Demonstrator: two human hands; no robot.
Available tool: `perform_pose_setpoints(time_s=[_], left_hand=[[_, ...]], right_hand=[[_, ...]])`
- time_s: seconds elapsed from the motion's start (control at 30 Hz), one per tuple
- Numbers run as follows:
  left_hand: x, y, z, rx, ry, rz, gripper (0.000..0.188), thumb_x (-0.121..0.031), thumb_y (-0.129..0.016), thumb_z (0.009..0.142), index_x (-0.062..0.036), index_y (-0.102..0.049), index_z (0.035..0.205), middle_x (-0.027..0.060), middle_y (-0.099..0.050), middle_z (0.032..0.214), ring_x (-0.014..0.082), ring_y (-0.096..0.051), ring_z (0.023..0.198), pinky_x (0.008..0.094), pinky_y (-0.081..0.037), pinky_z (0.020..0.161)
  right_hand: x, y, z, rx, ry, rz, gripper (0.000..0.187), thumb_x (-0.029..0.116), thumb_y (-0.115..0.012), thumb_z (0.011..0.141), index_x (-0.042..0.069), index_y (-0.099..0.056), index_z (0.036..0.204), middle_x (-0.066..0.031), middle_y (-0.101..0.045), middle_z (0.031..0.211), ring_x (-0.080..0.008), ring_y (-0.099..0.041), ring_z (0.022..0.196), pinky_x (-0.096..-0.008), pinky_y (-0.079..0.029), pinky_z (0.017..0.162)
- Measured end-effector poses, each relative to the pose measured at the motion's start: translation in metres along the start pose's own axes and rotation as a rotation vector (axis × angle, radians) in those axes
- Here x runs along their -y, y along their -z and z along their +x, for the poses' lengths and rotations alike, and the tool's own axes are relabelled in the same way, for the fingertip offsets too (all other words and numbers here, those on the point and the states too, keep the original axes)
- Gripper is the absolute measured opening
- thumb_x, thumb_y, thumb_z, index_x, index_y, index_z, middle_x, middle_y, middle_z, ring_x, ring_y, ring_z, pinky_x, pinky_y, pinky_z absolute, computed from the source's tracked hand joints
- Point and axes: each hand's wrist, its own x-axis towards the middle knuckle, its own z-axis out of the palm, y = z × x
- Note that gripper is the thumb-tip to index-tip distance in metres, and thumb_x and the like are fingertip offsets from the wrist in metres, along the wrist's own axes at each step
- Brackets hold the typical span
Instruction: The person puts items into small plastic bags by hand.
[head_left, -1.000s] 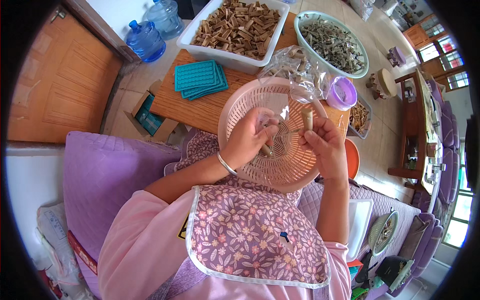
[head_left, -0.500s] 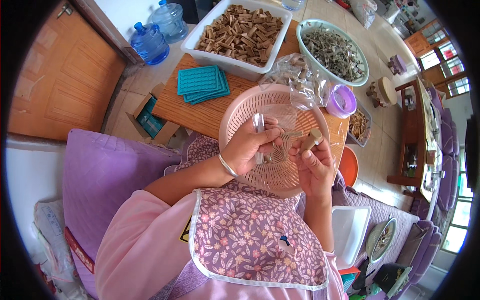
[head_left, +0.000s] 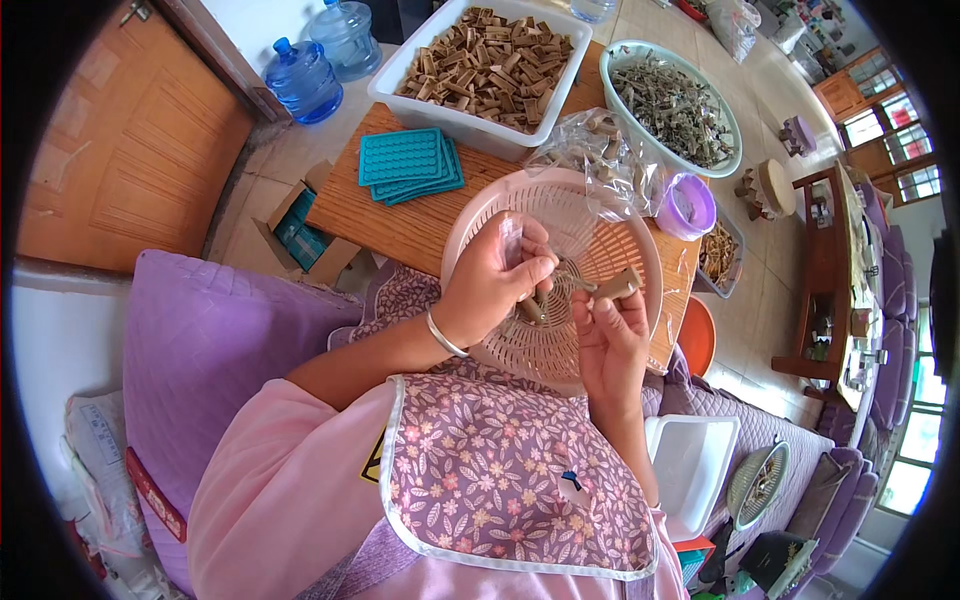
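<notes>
My left hand (head_left: 498, 268), with a silver bangle at its wrist, is closed over a clear plastic piece (head_left: 512, 240) above the pink slatted basket (head_left: 462, 225). Opposite it, my right hand (head_left: 615, 345) pinches a short tan-brown block with a rounded side (head_left: 618, 284). Thin greyish bits (head_left: 572, 282) show between the two sets of fingertips; their exact kind is too small to make out. Another brown piece (head_left: 533, 311) appears just below my left fingers, over the basket; whether it is held or lies inside, I cannot tell.
On the wooden table (head_left: 345, 200) stand a white tub (head_left: 470, 130) of brown pieces, stacked teal moulds (head_left: 405, 160), a clear plastic bag (head_left: 600, 160), a purple container (head_left: 687, 205) and a pale green basin (head_left: 607, 75) of greyish clipped parts. Blue water bottles (head_left: 305, 85) stand beyond its left side.
My right hand has turned the brown block from upright to nearly sideways and moved slightly left. My left hand has rotated, so the clear plastic piece shows less.
</notes>
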Motion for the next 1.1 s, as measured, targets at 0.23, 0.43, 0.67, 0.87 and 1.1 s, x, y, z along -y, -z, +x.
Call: perform_pose_setpoints(time_s=[0.23,0.43,0.67,0.87,1.1], left_hand=[[-0.01,0.009,-0.003,0.201,0.239,-0.187,0.024,-0.007,-0.065,0.091,-0.0033,-0.05,0.109,0.0041,-0.059,0.09,0.0091,-0.06,0.073,0.0194,-0.044,0.057],[-0.008,0.012,0.003,0.298,0.124,0.06,0.021,-0.002,-0.062,0.091,0.0001,-0.049,0.107,0.0043,-0.057,0.089,0.009,-0.059,0.071,0.0225,-0.05,0.061],[-0.004,0.014,0.003,0.325,0.101,0.195,0.019,-0.001,-0.06,0.093,-0.0001,-0.05,0.11,0.0049,-0.059,0.094,0.0086,-0.06,0.08,0.0229,-0.052,0.07],[-0.01,0.022,0.014,0.313,-0.244,0.997,0.015,-0.009,-0.064,0.088,-0.0015,-0.057,0.099,0.0124,-0.064,0.085,0.0295,-0.066,0.083,0.039,-0.053,0.074],[-0.016,0.006,0.013,0.516,-0.289,1.285,0.011,-0.016,-0.06,0.086,-0.0062,-0.061,0.091,0.0116,-0.063,0.084,0.0309,-0.064,0.083,0.0425,-0.051,0.07]], right_hand=[[0.01,0.015,0.015,0.139,-0.266,-0.104,0.021,-0.002,-0.058,0.092,0.004,-0.05,0.111,-0.0144,-0.065,0.101,-0.0206,-0.068,0.088,-0.0275,-0.06,0.076],[0.021,0.011,0.016,0.141,-0.485,0.004,0.015,-0.002,-0.057,0.093,0.002,-0.054,0.107,-0.0159,-0.066,0.097,-0.0226,-0.069,0.082,-0.0277,-0.061,0.069],[0.009,0.016,0.014,0.095,-0.376,-0.162,0.017,-0.002,-0.063,0.09,0.001,-0.055,0.104,-0.013,-0.066,0.095,-0.0202,-0.068,0.075,-0.03,-0.058,0.067],[0.018,0.023,0.002,-0.182,0.402,-0.885,0.019,-0.002,-0.07,0.085,0.001,-0.058,0.099,-0.0077,-0.065,0.091,-0.0107,-0.062,0.075,-0.0241,-0.052,0.067],[0.028,-0.032,0.006,0.138,0.869,-1.481,0.018,-0.001,-0.072,0.078,0.002,-0.066,0.094,-0.0136,-0.064,0.096,-0.0316,-0.063,0.087,-0.0393,-0.052,0.076]])
